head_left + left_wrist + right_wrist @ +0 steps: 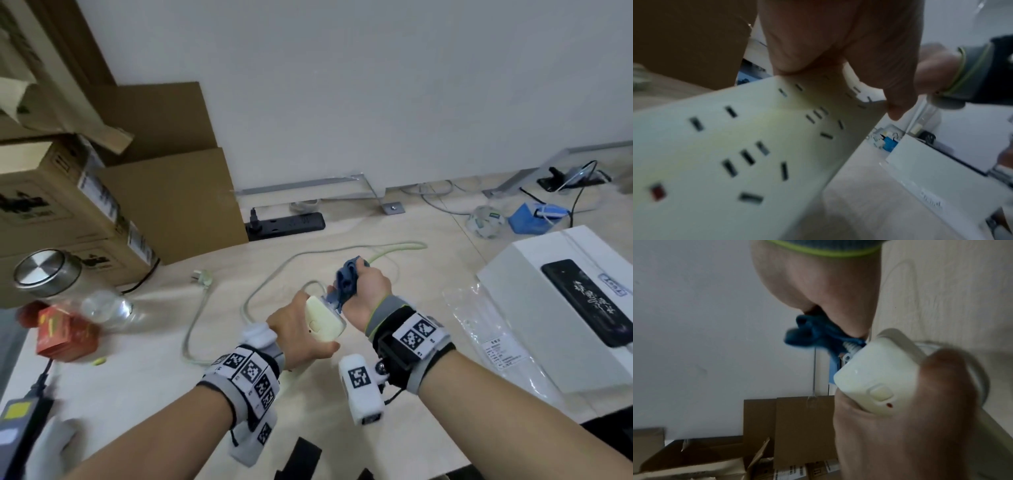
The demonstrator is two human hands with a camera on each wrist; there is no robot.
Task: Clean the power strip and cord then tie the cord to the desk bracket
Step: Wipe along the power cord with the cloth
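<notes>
My left hand (pixel 301 329) grips a cream power strip (pixel 323 322) from underneath and holds it above the desk. Its socket face (pixel 756 138) fills the left wrist view, with my left fingers (pixel 838 40) curled over the far end. My right hand (pixel 368 287) grips a bunched blue cloth (pixel 347 284) pressed to the strip's cord end. In the right wrist view the cloth (pixel 812 334) wraps the cord's strain relief beside the strip's switch end (pixel 875 379). The pale cord (pixel 274 277) loops over the desk to its plug (pixel 202 277).
Cardboard boxes (pixel 164 192) stand at the left. A black power strip (pixel 286 224) and a grey metal bracket (pixel 373 193) sit by the wall. A white box (pixel 524 308) and plastic bag (pixel 486 329) lie right. A steel-lidded jar (pixel 44 270) and red packet (pixel 65 337) sit left.
</notes>
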